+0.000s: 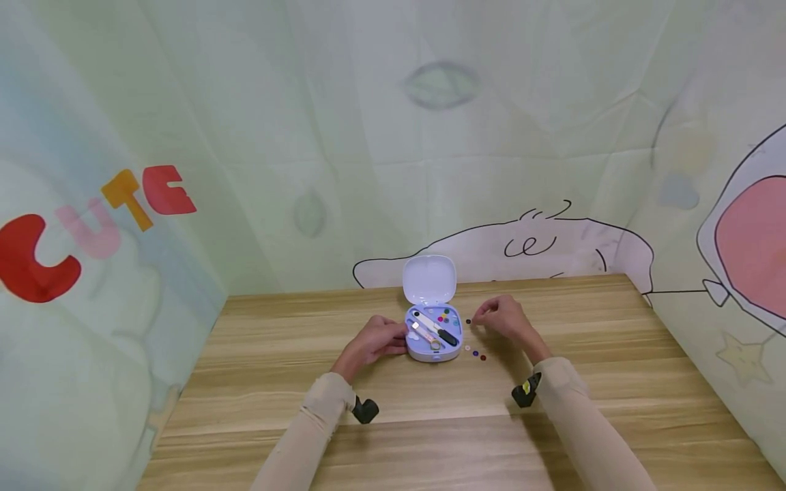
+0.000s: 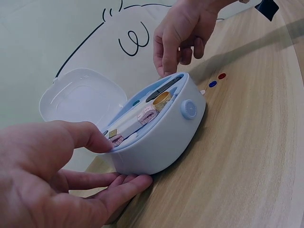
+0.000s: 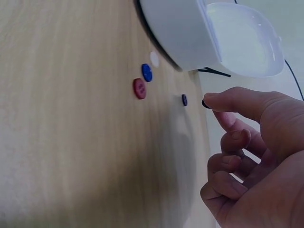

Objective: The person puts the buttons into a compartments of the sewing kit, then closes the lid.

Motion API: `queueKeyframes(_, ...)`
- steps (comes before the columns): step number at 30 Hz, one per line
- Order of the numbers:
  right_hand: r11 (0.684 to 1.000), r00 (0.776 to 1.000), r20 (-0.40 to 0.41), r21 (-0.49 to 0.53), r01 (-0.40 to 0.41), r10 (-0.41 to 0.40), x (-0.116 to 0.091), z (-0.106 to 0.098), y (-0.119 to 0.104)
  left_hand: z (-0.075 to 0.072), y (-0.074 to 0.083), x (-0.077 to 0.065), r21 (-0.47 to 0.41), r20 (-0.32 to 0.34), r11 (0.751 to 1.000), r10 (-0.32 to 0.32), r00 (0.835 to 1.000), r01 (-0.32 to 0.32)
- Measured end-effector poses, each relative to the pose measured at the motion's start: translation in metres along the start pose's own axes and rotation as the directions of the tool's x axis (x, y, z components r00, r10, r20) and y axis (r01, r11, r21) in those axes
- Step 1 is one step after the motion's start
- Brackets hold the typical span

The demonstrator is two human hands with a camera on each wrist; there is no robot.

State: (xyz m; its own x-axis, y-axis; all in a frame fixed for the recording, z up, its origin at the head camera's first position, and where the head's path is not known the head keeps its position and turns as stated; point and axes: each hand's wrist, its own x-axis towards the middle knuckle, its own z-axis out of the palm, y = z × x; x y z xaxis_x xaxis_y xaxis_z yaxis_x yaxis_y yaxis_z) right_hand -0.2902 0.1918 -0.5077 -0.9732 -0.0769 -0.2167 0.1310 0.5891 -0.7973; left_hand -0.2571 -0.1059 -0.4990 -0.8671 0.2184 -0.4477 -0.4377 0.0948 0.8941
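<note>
A white and light-blue sewing box [image 1: 432, 354] stands on the table with its lid [image 1: 430, 279] raised. My left hand [image 1: 379, 339] holds its left side, thumb on the rim and fingers low against the wall. In its tray lie a black-handled tool [image 1: 447, 337], a rolled tape measure [image 2: 148, 114] and several small colored buttons [image 1: 443, 317]. To the right of the box, my right hand [image 1: 503, 317] pinches a small black button [image 3: 205, 104] between thumb and index finger, above the table. Close by lies a dark button [image 3: 184, 99] on the wood.
On the wooden table [image 1: 276, 382], right of the box, a white button [image 3: 154, 59], a blue button [image 3: 147, 72] and a red button [image 3: 139, 88] lie in a row. A printed curtain [image 1: 307, 170] hangs behind the table.
</note>
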Motion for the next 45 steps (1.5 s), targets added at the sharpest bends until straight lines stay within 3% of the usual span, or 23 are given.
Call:
queueKeyframes(14,0.997,0.998,0.044,0.056,0.044,-0.047,-0.002,-0.005,-0.015,0.0,0.0,0.0,0.006,0.004,1.0,0.002,1.0,-0.002)
queueKeyframes(26,0.99,0.997,0.078,0.141,-0.012,0.001,0.003,-0.005,-0.02,-0.001,0.0,0.0,0.009,0.006,1.0,0.01,1.0,-0.01)
queueKeyframes(45,0.97,0.995,0.095,0.241,-0.026,0.003,0.009,0.016,-0.044,-0.002,0.0,0.0,-0.002,0.013,1.0,0.004,1.0,-0.004)
